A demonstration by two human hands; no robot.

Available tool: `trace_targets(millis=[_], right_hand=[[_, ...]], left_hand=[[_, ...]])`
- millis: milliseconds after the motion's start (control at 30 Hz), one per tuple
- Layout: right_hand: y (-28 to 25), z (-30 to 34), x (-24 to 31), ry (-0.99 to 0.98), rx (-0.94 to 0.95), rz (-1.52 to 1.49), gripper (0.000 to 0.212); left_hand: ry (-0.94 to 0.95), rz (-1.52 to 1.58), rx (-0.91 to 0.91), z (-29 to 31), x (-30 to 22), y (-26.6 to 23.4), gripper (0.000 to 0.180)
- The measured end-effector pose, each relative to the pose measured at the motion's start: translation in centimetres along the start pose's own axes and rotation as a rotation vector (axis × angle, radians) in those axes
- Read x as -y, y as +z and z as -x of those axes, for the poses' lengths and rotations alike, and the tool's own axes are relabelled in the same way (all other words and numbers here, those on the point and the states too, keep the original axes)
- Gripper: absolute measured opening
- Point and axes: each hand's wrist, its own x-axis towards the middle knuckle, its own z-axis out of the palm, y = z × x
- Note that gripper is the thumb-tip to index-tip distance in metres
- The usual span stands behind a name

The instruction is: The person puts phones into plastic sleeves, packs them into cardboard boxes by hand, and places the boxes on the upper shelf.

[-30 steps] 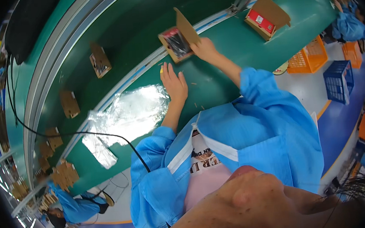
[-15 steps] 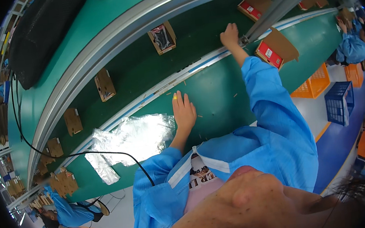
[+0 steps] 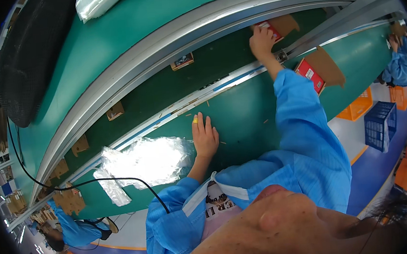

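My right hand [image 3: 262, 44] reaches over the metal rail onto the dark green belt. Its bent fingers grip the left end of an open cardboard box [image 3: 285, 24] with a red package [image 3: 271, 29] inside; the fingertips are partly hidden. My left hand [image 3: 205, 139] lies flat on the green table, fingers stretched out and holding nothing. Clear plastic bags [image 3: 148, 161] are spread just left of it. To the right of my right forearm, another open cardboard box [image 3: 325, 65] with a red package [image 3: 311, 75] rests on the table.
More cardboard boxes [image 3: 182, 62] sit along the belt to the left. A metal post [image 3: 330, 24] slants up beside my right hand. A black cable [image 3: 121, 179] crosses the left side. Orange [image 3: 359, 106] and blue crates [image 3: 380, 123] stand at right; co-workers are at both ends.
My right hand has moved from bare belt onto the end of the cardboard box. Boxes on the belt have shifted slightly left against the rail. My left hand stays in place; the view has tilted.
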Motion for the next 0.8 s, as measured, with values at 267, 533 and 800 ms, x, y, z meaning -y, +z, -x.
trace_targets(millis=[267, 533, 800], right_hand=[[-4.5, 3.9, -1.0, 0.206, -0.310, -0.595, 0.048], [0.5, -0.1, -4.0, 0.371, 0.200, -0.599, 0.045], [-15.4, 12.9, -3.0, -0.189, -0.142, -0.640, 0.034]], left_hand=[[-0.032, 0.015, -0.042, 0.9, -0.3, -0.7, 0.041], [0.044, -0.018, -0.048, 1.2, -0.6, 0.0, 0.042], [0.050, 0.016, -0.130, 1.6, -0.3, -0.1, 0.040]])
